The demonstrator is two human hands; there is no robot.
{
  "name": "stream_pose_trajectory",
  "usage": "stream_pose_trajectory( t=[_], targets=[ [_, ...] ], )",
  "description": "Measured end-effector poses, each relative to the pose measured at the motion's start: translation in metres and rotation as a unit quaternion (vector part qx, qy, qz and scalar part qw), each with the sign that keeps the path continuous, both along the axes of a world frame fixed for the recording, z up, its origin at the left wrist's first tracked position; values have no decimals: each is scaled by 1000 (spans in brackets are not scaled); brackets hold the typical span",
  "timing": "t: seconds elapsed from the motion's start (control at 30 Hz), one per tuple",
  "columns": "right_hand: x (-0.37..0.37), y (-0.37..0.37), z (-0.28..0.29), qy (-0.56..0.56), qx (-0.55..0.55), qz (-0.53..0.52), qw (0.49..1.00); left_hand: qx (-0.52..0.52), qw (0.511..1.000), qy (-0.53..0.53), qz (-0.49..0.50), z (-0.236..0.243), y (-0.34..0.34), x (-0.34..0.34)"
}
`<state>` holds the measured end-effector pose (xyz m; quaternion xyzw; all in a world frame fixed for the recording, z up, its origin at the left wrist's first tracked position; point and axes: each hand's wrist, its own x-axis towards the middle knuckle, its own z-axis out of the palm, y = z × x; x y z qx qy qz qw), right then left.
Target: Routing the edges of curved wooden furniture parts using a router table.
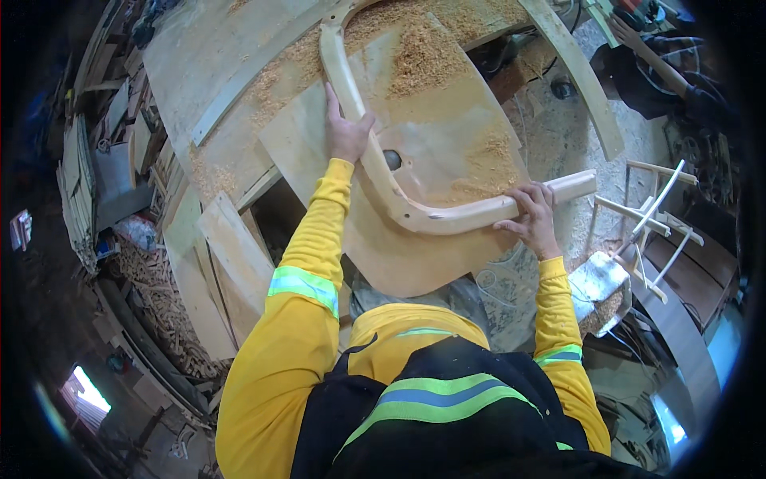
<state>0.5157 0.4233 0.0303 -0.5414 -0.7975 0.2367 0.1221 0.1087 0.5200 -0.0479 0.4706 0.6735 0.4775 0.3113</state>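
Note:
A pale curved wooden frame piece (383,185) lies on a worn wooden work board (399,259), bending from the far middle round to the right. My left hand (349,132) is closed round its left stretch, thumb on the inner side. Toward the right end, my right hand (530,215) grips the same piece, fingers over the top. Inside the bend, close to the wood, a dark round part (392,160) shows in the board. I cannot make out whether it is a cutter or a hole.
Sawdust (427,60) is heaped across the board's far side. A curved wooden strip (578,80) extends at the right. Another person's arm (658,60) shows at the far right. A wooden frame (650,215) stands at the right; scrap wood (163,295) piles up at the left.

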Motion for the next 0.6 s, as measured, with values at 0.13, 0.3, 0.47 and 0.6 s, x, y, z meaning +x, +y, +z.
stream_pose_trajectory(
  t=[0.13, 0.3, 0.47, 0.6],
  targets=[
    [-1, 1, 1, 4, -9, -2, 1000, 11, 1000, -5, -1, 1, -1, 0],
    [-5, 5, 2, 5, -4, 10, 1000, 3, 1000, -20, 10, 6, -5, -4],
    [-3, 7, 0, -9, -5, 10, 1000, -3, 1000, -21, 18, 4, -3, -3],
    [-3, 13, 3, -9, -5, 19, 1000, 7, 999, 12, 29, 1, -1, -3]
  ],
)
